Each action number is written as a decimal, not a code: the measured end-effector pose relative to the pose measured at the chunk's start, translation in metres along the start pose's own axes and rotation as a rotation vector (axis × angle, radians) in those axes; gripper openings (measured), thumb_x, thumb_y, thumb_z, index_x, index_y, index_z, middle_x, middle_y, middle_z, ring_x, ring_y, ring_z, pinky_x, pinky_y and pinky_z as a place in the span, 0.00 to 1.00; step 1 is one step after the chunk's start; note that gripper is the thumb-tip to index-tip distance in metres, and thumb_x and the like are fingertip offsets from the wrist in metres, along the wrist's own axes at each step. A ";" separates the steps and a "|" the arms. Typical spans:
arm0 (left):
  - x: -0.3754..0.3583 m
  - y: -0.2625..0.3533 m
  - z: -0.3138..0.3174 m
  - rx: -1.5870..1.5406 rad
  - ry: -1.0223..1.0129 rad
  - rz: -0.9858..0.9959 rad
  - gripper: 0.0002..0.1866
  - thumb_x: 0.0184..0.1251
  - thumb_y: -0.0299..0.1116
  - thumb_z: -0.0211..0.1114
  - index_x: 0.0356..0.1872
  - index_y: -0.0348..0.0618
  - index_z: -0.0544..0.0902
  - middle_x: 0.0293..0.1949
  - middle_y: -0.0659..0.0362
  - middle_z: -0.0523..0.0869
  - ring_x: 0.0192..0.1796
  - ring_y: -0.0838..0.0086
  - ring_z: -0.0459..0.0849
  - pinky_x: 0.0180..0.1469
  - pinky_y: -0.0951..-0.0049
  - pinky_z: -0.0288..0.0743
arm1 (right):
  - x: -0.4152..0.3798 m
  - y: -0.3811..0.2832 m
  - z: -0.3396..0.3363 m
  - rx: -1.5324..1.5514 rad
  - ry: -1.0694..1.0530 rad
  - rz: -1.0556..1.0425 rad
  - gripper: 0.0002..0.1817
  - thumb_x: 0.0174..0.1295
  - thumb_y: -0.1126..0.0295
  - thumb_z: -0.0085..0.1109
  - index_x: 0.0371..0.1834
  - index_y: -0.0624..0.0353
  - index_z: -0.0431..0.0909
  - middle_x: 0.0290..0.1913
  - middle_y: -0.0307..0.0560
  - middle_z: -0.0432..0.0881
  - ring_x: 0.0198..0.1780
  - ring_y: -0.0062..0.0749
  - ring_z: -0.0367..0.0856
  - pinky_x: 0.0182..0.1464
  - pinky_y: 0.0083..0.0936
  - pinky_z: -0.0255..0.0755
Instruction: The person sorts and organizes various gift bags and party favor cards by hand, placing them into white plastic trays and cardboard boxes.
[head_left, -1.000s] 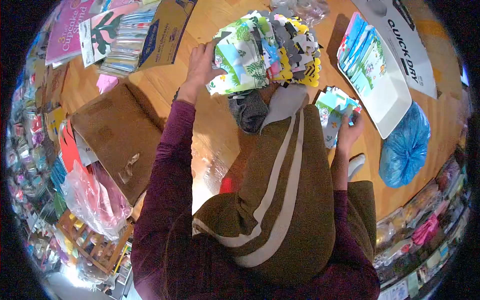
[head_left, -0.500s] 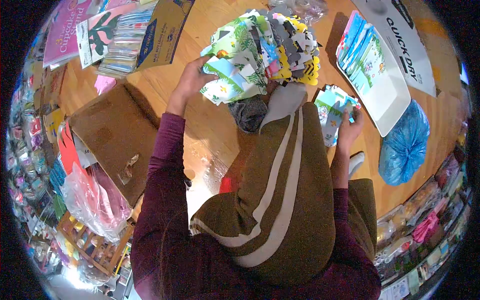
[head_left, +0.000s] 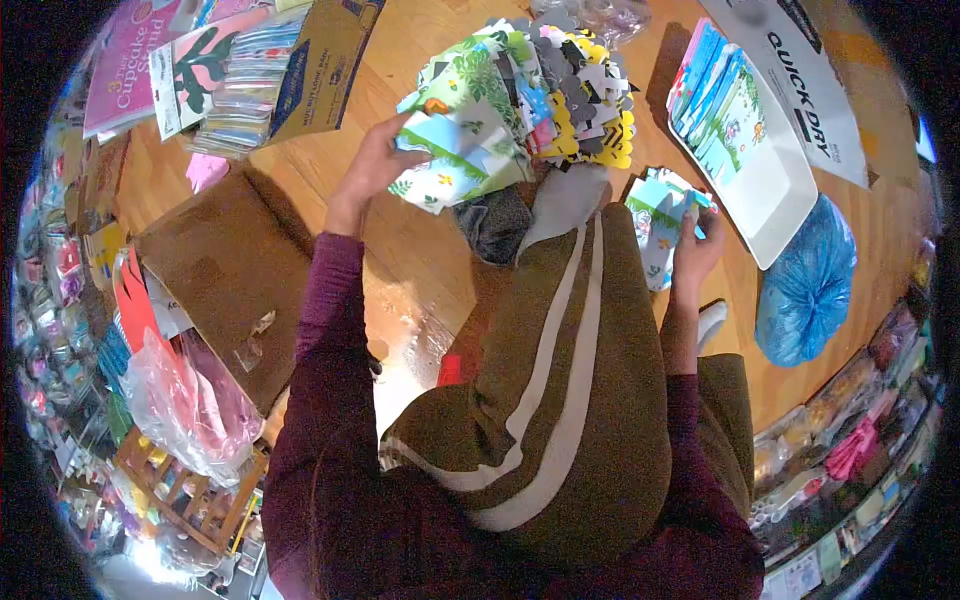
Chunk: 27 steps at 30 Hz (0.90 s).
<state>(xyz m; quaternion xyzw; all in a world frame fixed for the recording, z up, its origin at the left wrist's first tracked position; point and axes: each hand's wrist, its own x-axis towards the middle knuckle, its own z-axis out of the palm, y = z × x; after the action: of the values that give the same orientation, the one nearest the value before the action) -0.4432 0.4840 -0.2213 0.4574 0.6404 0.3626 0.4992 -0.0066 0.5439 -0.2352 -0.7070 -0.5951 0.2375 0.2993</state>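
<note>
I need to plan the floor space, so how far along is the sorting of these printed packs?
Done: a row of packs stands in the white tray. In hand: the left hand lifts a leafy pack off the big pile; the right hand holds a small bundle. Left: most of that pile.

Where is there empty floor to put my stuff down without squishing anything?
Bare wood floor shows between the brown cardboard box and the knee, below the left hand. Another strip lies between the white tray and the blue bag. It is crowded around the colourful stack and the packets at top left.
</note>
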 end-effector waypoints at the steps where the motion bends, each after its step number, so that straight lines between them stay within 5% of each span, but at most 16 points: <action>1: -0.004 0.004 -0.007 0.001 0.000 0.000 0.20 0.48 0.20 0.65 0.46 0.33 0.74 0.38 0.56 0.81 0.36 0.76 0.80 0.37 0.77 0.75 | 0.001 0.000 0.000 0.034 0.012 0.015 0.15 0.53 0.73 0.58 0.42 0.70 0.72 0.39 0.52 0.76 0.41 0.33 0.76 0.45 0.27 0.69; 4: -0.018 0.039 -0.022 -0.090 0.282 -0.216 0.18 0.52 0.20 0.63 0.46 0.34 0.73 0.41 0.55 0.80 0.38 0.77 0.80 0.39 0.76 0.76 | 0.007 -0.001 0.001 0.027 -0.073 0.019 0.10 0.54 0.73 0.57 0.37 0.69 0.73 0.34 0.47 0.77 0.37 0.28 0.76 0.42 0.23 0.70; 5: -0.018 0.033 -0.024 -0.087 0.287 -0.214 0.18 0.52 0.20 0.63 0.46 0.34 0.73 0.41 0.55 0.80 0.38 0.77 0.80 0.39 0.76 0.76 | 0.009 -0.003 0.006 0.031 -0.074 0.016 0.10 0.54 0.73 0.57 0.37 0.69 0.73 0.34 0.47 0.77 0.37 0.28 0.76 0.42 0.23 0.70; 8: -0.015 0.020 -0.020 -0.741 0.378 0.012 0.19 0.54 0.20 0.62 0.49 0.35 0.71 0.43 0.55 0.80 0.43 0.73 0.80 0.46 0.71 0.75 | 0.015 -0.023 0.022 0.332 -0.215 0.121 0.07 0.58 0.72 0.54 0.35 0.65 0.75 0.32 0.41 0.77 0.35 0.21 0.75 0.36 0.16 0.69; 11: -0.003 0.017 0.006 -0.990 0.396 -0.007 0.18 0.55 0.20 0.61 0.48 0.34 0.71 0.44 0.55 0.80 0.44 0.72 0.79 0.49 0.70 0.74 | 0.021 -0.076 0.039 0.417 -0.258 0.023 0.08 0.56 0.73 0.55 0.35 0.67 0.75 0.29 0.43 0.78 0.31 0.22 0.75 0.36 0.18 0.69; 13: 0.007 0.017 0.025 -1.033 0.339 -0.015 0.18 0.57 0.21 0.60 0.49 0.36 0.70 0.45 0.55 0.79 0.45 0.71 0.79 0.49 0.70 0.73 | 0.026 -0.106 0.048 0.606 -0.491 0.036 0.12 0.63 0.68 0.47 0.44 0.64 0.73 0.37 0.42 0.78 0.39 0.22 0.75 0.40 0.20 0.70; 16: 0.019 -0.002 0.048 -1.240 0.116 -0.011 0.14 0.58 0.23 0.59 0.47 0.39 0.72 0.39 0.59 0.79 0.37 0.75 0.78 0.42 0.74 0.73 | 0.028 -0.150 0.057 0.637 -0.618 0.106 0.14 0.64 0.68 0.46 0.47 0.65 0.72 0.40 0.44 0.78 0.41 0.22 0.75 0.43 0.21 0.69; 19: 0.021 0.048 0.078 -1.068 0.299 -0.096 0.11 0.59 0.23 0.57 0.43 0.40 0.74 0.33 0.61 0.79 0.33 0.78 0.76 0.38 0.77 0.71 | 0.027 -0.170 0.064 0.645 -0.699 -0.003 0.15 0.64 0.69 0.46 0.49 0.68 0.70 0.43 0.45 0.77 0.42 0.21 0.74 0.44 0.20 0.69; 27: 0.021 0.022 0.074 -0.841 0.178 -0.146 0.10 0.59 0.25 0.58 0.42 0.39 0.75 0.33 0.62 0.80 0.33 0.80 0.77 0.37 0.79 0.70 | 0.024 -0.157 0.068 0.853 -0.653 0.189 0.13 0.58 0.76 0.50 0.45 0.68 0.74 0.37 0.43 0.79 0.36 0.21 0.74 0.40 0.19 0.69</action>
<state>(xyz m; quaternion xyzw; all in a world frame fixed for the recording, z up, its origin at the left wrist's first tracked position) -0.3683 0.5117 -0.2248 0.1348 0.5080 0.5939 0.6091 -0.1590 0.5946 -0.1721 -0.4629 -0.4418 0.6909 0.3365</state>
